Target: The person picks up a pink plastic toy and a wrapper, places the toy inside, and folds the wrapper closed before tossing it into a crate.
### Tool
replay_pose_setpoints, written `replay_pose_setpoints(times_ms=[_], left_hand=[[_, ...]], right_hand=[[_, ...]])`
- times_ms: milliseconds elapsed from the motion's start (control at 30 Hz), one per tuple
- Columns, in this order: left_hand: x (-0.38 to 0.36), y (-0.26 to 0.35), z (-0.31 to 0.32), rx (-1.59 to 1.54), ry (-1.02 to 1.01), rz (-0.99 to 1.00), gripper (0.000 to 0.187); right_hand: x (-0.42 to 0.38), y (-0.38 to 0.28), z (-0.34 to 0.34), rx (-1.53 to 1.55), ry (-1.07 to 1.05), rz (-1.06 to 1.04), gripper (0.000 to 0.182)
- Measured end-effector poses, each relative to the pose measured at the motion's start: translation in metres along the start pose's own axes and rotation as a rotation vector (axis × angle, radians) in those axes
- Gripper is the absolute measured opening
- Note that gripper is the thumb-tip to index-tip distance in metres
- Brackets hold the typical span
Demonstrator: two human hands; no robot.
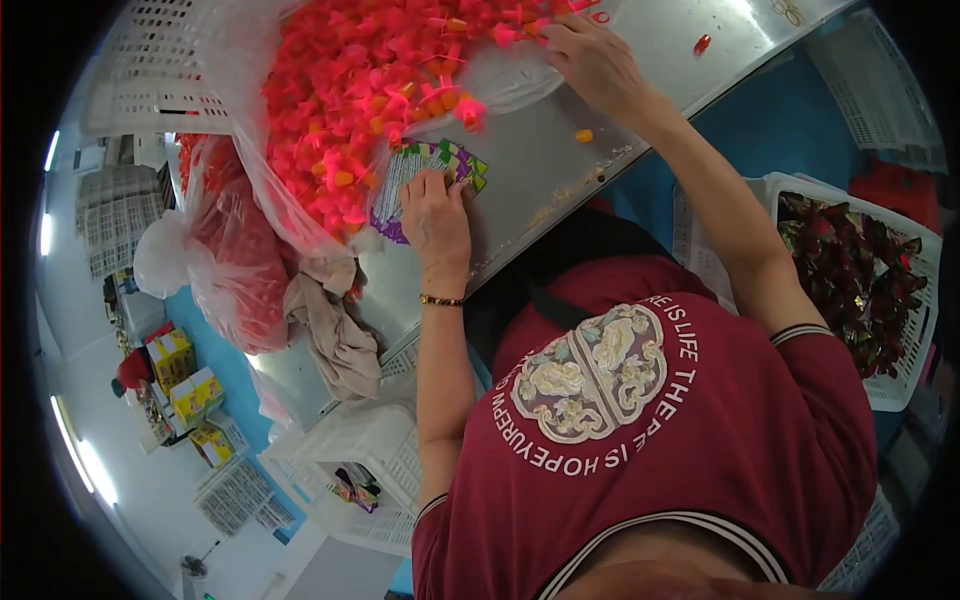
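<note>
My left hand (437, 222), with a beaded bracelet at the wrist, rests on a fan of purple and green printed packets (390, 212) on the metal table. Its fingers are curled against them, thumb on the right. My right hand (600, 68) reaches to the far edge of a big heap of bright pink plastic pieces with orange parts (330, 120). Its fingers are bent together among the pink pieces there; exactly what they pinch is too small to make out. The heap lies on a clear plastic bag (510, 78).
Loose on the metal table (530, 150) lie an orange piece (584, 135) and a red piece (703, 44). A tied bag of pink pieces (235, 250) and a beige cloth (335, 330) are left. A white basket (905, 375) of dark red wrapped items stands right. One person works far left.
</note>
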State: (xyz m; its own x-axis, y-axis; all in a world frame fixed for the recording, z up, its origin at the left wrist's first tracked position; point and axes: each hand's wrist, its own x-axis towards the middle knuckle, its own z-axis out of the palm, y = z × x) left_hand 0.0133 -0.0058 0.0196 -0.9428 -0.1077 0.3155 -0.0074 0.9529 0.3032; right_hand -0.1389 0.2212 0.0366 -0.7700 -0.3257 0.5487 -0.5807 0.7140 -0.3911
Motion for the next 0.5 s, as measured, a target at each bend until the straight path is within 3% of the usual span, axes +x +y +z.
replay_pose_setpoints(times_ms=[233, 367, 500], left_hand=[[0.006, 0.005, 0.008, 0.204, 0.033, 0.058, 0.013], [0.007, 0.015, 0.015, 0.292, 0.043, 0.059, 0.011], [0.007, 0.006, 0.020, 0.168, 0.135, 0.057, 0.007]], right_hand=[[0.030, 0.023, 0.121, -0.212, -0.065, 0.002, 0.017], [0.014, 0.019, 0.090, -0.237, -0.163, 0.069, 0.016], [-0.003, -0.003, 0.051, -0.098, -0.142, 0.060, 0.018]])
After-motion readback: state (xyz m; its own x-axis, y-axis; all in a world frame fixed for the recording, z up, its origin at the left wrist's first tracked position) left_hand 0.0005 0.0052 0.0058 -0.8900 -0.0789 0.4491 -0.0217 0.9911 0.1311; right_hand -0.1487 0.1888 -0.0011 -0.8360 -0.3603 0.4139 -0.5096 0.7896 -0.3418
